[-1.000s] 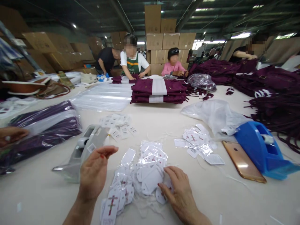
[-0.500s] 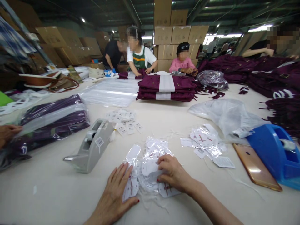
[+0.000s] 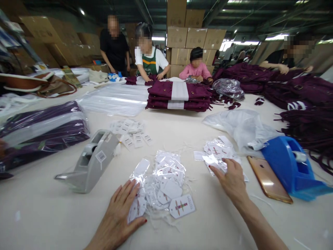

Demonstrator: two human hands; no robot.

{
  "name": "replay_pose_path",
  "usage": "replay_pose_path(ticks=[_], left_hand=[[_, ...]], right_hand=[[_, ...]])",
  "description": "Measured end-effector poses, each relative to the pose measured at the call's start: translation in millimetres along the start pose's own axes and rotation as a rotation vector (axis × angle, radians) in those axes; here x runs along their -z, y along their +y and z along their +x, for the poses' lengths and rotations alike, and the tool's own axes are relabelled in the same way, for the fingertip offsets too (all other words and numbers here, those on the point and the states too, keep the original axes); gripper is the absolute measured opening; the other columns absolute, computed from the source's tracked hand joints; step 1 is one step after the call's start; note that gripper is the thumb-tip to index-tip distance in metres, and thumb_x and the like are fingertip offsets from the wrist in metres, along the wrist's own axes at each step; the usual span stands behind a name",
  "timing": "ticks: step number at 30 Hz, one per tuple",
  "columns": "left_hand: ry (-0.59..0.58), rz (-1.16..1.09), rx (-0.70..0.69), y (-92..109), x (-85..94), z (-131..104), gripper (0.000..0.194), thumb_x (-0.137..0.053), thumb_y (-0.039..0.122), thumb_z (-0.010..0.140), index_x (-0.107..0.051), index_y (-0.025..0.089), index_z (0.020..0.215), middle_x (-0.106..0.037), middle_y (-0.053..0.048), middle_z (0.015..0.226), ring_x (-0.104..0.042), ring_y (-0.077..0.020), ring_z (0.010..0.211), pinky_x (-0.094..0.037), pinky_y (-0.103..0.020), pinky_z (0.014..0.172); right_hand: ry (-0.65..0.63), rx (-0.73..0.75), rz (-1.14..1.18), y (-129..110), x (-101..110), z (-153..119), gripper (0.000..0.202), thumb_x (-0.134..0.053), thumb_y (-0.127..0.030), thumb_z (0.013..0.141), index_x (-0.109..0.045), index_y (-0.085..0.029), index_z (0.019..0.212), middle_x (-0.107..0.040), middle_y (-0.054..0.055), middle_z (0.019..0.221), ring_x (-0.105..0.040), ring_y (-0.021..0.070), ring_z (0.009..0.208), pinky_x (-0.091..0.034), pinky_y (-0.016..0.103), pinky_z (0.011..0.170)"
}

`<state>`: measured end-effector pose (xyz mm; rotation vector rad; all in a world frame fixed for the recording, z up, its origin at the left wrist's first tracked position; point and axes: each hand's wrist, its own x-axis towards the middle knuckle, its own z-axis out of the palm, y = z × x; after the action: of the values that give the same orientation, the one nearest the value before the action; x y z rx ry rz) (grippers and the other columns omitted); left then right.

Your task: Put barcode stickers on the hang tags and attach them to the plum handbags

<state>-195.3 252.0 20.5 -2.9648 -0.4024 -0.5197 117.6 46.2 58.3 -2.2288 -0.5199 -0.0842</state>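
My left hand lies flat, fingers stretched, over hang tags in clear plastic sleeves. Beside it spreads a middle pile of sleeved hang tags. At the near edge of that pile, one tag printed TOTEM lies face up with a coloured figure. My right hand is over the right pile of hang tags. Its thumb and fingers hold a shiny sleeved hang tag, partly hidden by the hand. Thin white strings lie around the piles.
A grey tape dispenser stands left; a phone and blue tape dispenser are right. Small barcode tags, plastic bags and folded maroon bags lie farther back. Several co-workers stand around the table.
My right hand has moved from the middle pile rightward to the right pile. The TOTEM tag is now uncovered. My left hand stays on its tags. The view has turned slightly right.
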Motion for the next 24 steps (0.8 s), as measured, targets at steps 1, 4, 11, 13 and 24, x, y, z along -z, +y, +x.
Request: replay_pose_path(ticks=[1, 4, 11, 13, 24], left_hand=[[-0.003, -0.007, 0.0, -0.4, -0.6, -0.3, 0.085, -0.052, 0.06, 0.073, -0.02, 0.017, 0.139, -0.045, -0.014, 0.133, -0.043, -0.029, 0.12, -0.032, -0.041, 0.099], [0.002, -0.031, -0.005, -1.3, -1.7, -0.1, 0.084, -0.053, 0.059, 0.073, -0.023, 0.018, 0.139, -0.046, -0.013, 0.133, -0.043, -0.0291, 0.12, -0.031, -0.041, 0.1], [0.041, -0.02, -0.02, -3.0, -0.8, 0.3, 0.08, -0.054, 0.06, 0.071, -0.029, 0.019, 0.136, -0.049, -0.013, 0.129, -0.047, -0.0299, 0.116, -0.035, -0.041, 0.097], [0.045, -0.013, -0.03, -3.3, -0.6, -0.5, 0.081, -0.054, 0.06, 0.071, -0.028, 0.019, 0.136, -0.05, -0.013, 0.129, -0.048, -0.0298, 0.115, -0.035, -0.04, 0.097], [0.025, -0.047, 0.068, -7.4, 0.9, -15.6, 0.091, -0.054, 0.06, 0.069, -0.016, 0.018, 0.141, -0.039, -0.013, 0.138, -0.04, -0.0317, 0.122, -0.032, -0.042, 0.099]], right_hand=[[-0.014, 0.113, -0.044, -1.4, 0.8, -9.6, 0.05, -0.059, -0.059, 0.064, -0.059, -0.016, 0.09, -0.056, 0.015, 0.102, -0.048, 0.0319, 0.102, -0.038, 0.047, 0.086], [-0.444, 0.34, 0.025, -16.4, -2.0, -45.2, 0.034, -0.061, -0.043, 0.072, -0.057, -0.023, 0.1, -0.054, 0.009, 0.109, -0.05, 0.024, 0.102, -0.041, 0.039, 0.086], [-0.773, 0.298, -0.085, -43.1, -19.9, -72.8, 0.017, -0.069, -0.018, 0.06, -0.054, -0.02, 0.069, -0.056, 0.001, 0.081, -0.05, 0.0192, 0.08, -0.037, 0.031, 0.069], [-0.872, 0.204, 0.039, -40.1, -15.9, -65.1, 0.015, -0.065, -0.02, 0.064, -0.05, -0.019, 0.063, -0.053, -0.002, 0.071, -0.048, 0.0158, 0.071, -0.035, 0.027, 0.063], [-0.067, 0.18, -0.074, 8.3, 10.8, -28.2, 0.049, -0.045, -0.057, 0.077, -0.057, -0.016, 0.101, -0.059, 0.015, 0.107, -0.05, 0.0303, 0.106, -0.039, 0.048, 0.09]])
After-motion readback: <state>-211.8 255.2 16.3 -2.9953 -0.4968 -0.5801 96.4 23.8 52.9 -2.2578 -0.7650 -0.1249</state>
